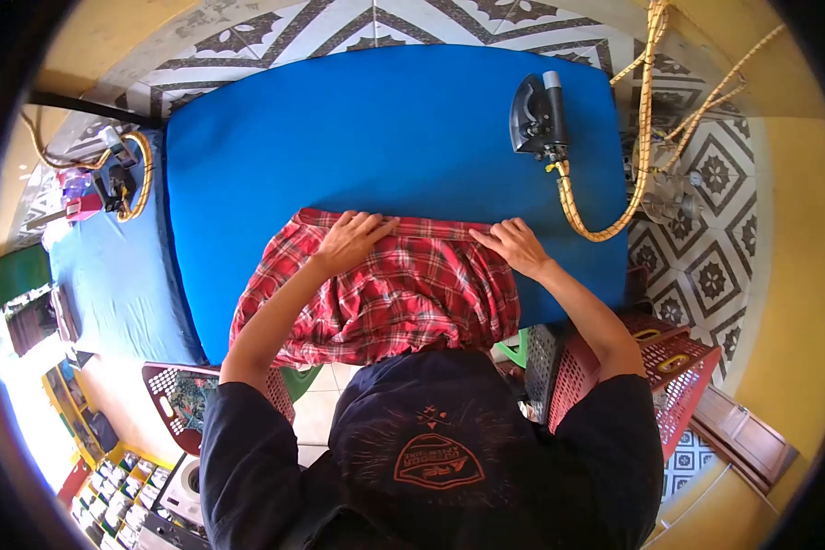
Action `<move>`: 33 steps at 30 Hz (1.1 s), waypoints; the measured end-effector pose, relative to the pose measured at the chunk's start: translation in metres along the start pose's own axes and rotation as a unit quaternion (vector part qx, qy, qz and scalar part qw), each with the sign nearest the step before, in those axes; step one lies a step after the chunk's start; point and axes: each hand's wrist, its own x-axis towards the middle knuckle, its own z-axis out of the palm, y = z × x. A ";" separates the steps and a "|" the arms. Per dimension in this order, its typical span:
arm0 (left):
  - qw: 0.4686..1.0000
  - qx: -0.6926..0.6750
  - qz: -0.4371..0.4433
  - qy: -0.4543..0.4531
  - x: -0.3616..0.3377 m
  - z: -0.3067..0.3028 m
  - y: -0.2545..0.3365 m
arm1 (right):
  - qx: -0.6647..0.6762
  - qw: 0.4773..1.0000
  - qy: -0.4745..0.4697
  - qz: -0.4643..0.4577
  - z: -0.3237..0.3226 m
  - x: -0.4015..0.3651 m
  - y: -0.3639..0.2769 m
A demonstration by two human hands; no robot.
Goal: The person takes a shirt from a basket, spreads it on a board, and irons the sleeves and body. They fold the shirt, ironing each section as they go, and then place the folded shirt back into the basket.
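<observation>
A red plaid shirt (pixel 403 293) lies bunched along the near edge of the blue padded ironing board (pixel 339 137), with a flat band of its cloth along the top. My left hand (pixel 353 240) rests on the left part of this band, fingers stretched over the fabric and thumb pointing inward. At the band's right end, my right hand (pixel 518 247) presses on the cloth with its thumb and fingers apart. Below, the shirt's folds are gathered against my body. A dark iron (pixel 536 117) stands at the board's far right, away from both hands.
A yellow cord (pixel 605 234) loops from the iron past the board's right edge. Another blue-covered board (pixel 119 284) on the left holds a second iron (pixel 117 188). Red perforated crates (pixel 678 367) stand at lower right, and a crate (pixel 179 403) at lower left.
</observation>
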 end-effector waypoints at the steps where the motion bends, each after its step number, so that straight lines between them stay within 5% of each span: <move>1: 1.000 -0.001 -0.019 0.013 -0.004 -0.003 0.004 | 0.001 1.000 -0.002 -0.014 -0.001 -0.004 0.002; 4: 0.998 -0.011 -0.049 0.036 -0.009 0.000 0.018 | 0.100 0.990 0.097 0.004 -0.041 0.016 0.017; 6: 0.996 0.001 -0.070 0.053 -0.006 -0.001 0.030 | 0.158 0.969 0.157 0.111 -0.066 0.053 0.079; 8: 0.995 0.018 -0.063 0.081 -0.003 0.004 0.031 | -0.094 0.864 0.348 0.351 -0.078 0.089 0.129; 10: 0.995 0.007 -0.070 0.068 -0.003 0.007 0.031 | 0.030 0.788 0.279 0.548 -0.038 0.104 0.195; 12: 0.996 0.003 -0.068 0.065 -0.002 0.009 0.030 | 0.208 0.710 0.103 0.665 -0.038 0.126 0.218; 16: 0.994 0.035 -0.068 0.080 -0.007 0.012 0.030 | 0.173 0.744 0.117 0.634 -0.030 0.131 0.206; 18: 0.995 0.024 -0.069 0.069 -0.008 0.012 0.031 | 0.284 0.711 0.137 0.629 0.001 0.133 0.232; 24: 0.996 0.018 -0.065 0.051 -0.005 0.005 0.038 | 0.241 0.722 0.074 0.644 -0.022 0.158 0.235; 29: 0.996 -0.001 -0.081 0.035 -0.006 0.001 0.039 | 0.347 0.815 0.111 0.450 -0.067 0.134 0.168; 33: 0.995 0.024 -0.066 0.067 -0.007 0.016 0.035 | 0.333 0.880 -0.025 0.338 -0.098 0.129 0.103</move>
